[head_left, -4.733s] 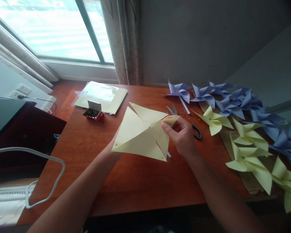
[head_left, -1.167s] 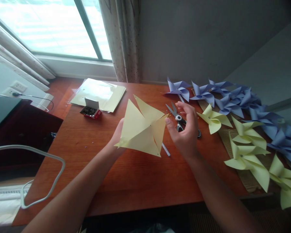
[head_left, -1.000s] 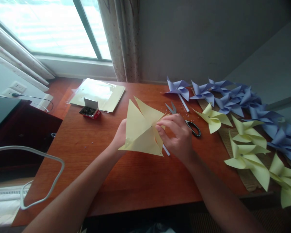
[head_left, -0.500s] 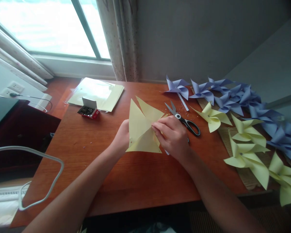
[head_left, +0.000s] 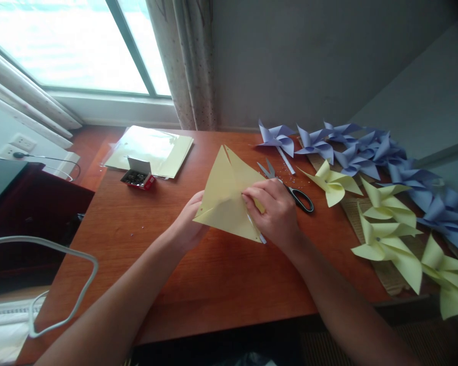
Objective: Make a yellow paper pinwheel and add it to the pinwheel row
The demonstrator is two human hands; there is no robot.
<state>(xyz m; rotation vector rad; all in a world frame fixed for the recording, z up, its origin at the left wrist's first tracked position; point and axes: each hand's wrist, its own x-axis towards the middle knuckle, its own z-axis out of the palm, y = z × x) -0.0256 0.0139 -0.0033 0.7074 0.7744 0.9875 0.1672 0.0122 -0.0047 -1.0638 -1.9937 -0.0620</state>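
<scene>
A sheet of yellow paper with slits from its corners and small punched holes is held up in front of me. My left hand grips it from behind at the left side, its fingertips hidden by the sheet. With thumb and forefinger pinched, my right hand is closed on the paper right of its middle; a tiny dark speck at the fingertips is too small to name. The end of a white paper stick shows under the sheet. Black-handled scissors lie just beyond my right hand.
An opened red box of small dark metal pieces and a stack of yellow sheets are at the back left. Yellow pinwheels and purple pinwheels cover the right side. A white cable loops at the left edge.
The yellow sheet has turned in my hands and now shows flatter, its upper slit narrower. My left hand has shifted slightly down and left; my right hand stays pinched at the paper.
</scene>
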